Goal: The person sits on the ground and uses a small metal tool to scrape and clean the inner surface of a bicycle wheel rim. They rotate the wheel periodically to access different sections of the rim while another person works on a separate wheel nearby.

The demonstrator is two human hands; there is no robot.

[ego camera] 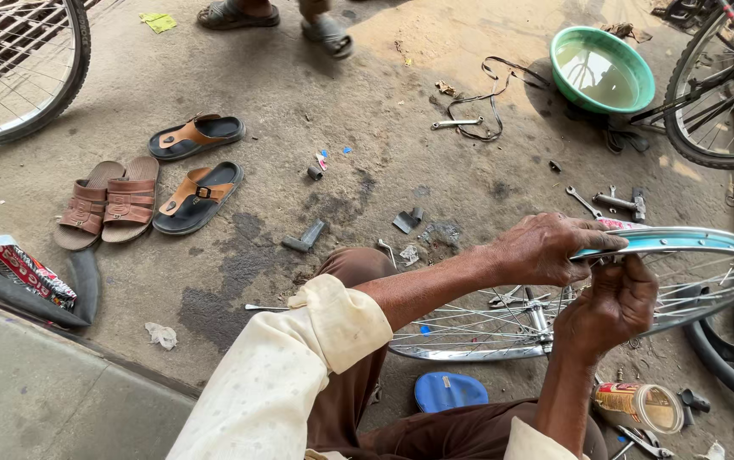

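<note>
Gripping the bare bicycle wheel rim [690,241], your left hand [546,249] lies over its near upper edge, fingers curled round the metal and thumb stretched along the pale blue rim tape [614,247]. Your right hand [607,305] comes up from below, fingers bunched tight at the same spot; they pinch something at the rim's inner side, but what they pinch is hidden behind your knuckles. The wheel rests tilted across your lap and knee, its spokes [486,322] fanning under your left forearm, the hub [541,322] partly covered by your right wrist. The rim's far right part runs close to the frame edge.

A clear jar with a yellow label [639,405] lies on its side just beside your right forearm. Pliers [644,441] by it are cut off at the bottom. A blue lid-like disc [449,391] sits near your knee, partly tucked behind your trousers. Spanners [605,203] lie beyond the rim, one end hidden by your left fingers. A green basin of water [602,70] stands well apart at top right, beside a standing bicycle wheel [720,94] that is only partly in view. Two pairs of sandals [154,183] lie to the left. Another person's sandalled feet [277,19] show at the top, cut off above the ankles.
</note>
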